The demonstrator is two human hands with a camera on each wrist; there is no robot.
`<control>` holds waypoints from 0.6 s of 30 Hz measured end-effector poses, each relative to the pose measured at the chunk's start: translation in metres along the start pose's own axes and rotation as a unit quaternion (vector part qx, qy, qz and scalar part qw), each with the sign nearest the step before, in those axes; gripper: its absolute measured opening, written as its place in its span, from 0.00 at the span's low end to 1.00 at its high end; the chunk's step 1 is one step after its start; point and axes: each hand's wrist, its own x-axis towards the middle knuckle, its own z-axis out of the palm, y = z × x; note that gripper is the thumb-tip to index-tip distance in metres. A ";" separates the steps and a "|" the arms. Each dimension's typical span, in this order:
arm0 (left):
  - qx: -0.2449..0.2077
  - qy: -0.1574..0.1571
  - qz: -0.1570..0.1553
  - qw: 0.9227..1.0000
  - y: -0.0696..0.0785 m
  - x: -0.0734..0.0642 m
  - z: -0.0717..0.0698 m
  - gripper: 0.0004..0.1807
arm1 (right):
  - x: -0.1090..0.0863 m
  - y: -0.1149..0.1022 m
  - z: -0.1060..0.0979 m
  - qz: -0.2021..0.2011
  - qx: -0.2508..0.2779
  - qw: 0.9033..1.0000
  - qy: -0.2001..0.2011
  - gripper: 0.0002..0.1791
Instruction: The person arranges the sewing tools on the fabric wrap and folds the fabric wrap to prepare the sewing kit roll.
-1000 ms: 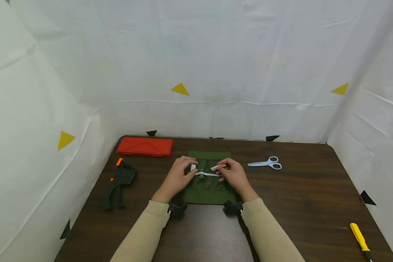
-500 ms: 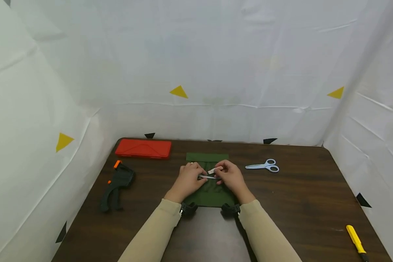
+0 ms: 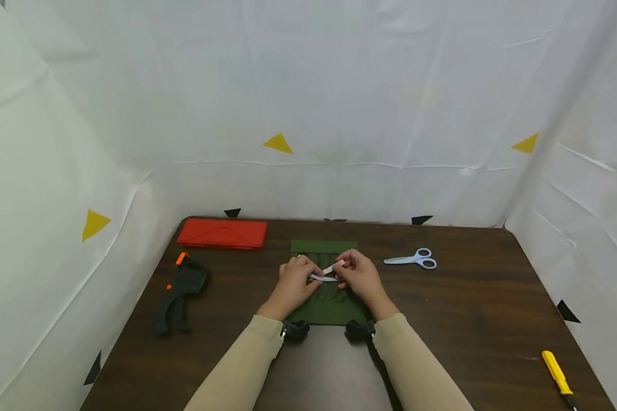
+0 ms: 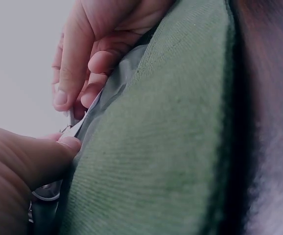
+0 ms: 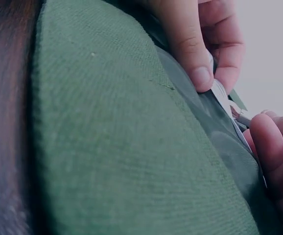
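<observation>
A green cloth pouch [image 3: 334, 313] with dark, shiny inner panels lies on the table between the hands. A thin white strip [image 3: 323, 278] stretches across it. The left hand [image 3: 294, 284] pinches the strip's left part between thumb and fingers. Opposite, the right hand [image 3: 362, 281] pinches a small slim white piece [image 3: 330, 268], tilted toward the left fingertips; its kind is unclear. In the right wrist view a shiny metallic bit [image 5: 243, 117] shows beside the right fingertips, close to the strip. A round clear-rimmed item [image 4: 46, 192] sits partly hidden below the left thumb.
A red flat case [image 3: 222, 234] lies at the back left, with a black and orange trigger clamp [image 3: 184, 288] in front of it. Light blue scissors [image 3: 413, 259] lie right of the pouch. A yellow-handled screwdriver [image 3: 556, 370] lies near the right edge.
The left hand has moved right, close to the right hand, and now covers the small white block and round item seen earlier. The right hand's white piece has tilted slightly.
</observation>
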 end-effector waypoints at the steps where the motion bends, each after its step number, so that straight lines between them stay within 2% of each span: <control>1: -0.004 0.003 0.002 1.000 -0.001 0.000 0.001 0.06 | 0.000 0.000 0.000 -0.001 0.002 1.000 0.000 0.13; 7: -0.027 0.010 0.012 1.000 -0.001 0.000 0.002 0.05 | -0.001 -0.004 -0.001 -0.006 0.005 1.000 0.002 0.12; 13: -0.032 0.000 0.011 0.999 0.000 -0.002 0.001 0.03 | -0.002 -0.003 0.001 0.005 -0.003 1.000 -0.002 0.15; 18: -0.046 -0.005 0.011 0.999 0.003 -0.003 -0.004 0.02 | -0.002 -0.003 0.001 0.005 -0.014 1.000 -0.005 0.13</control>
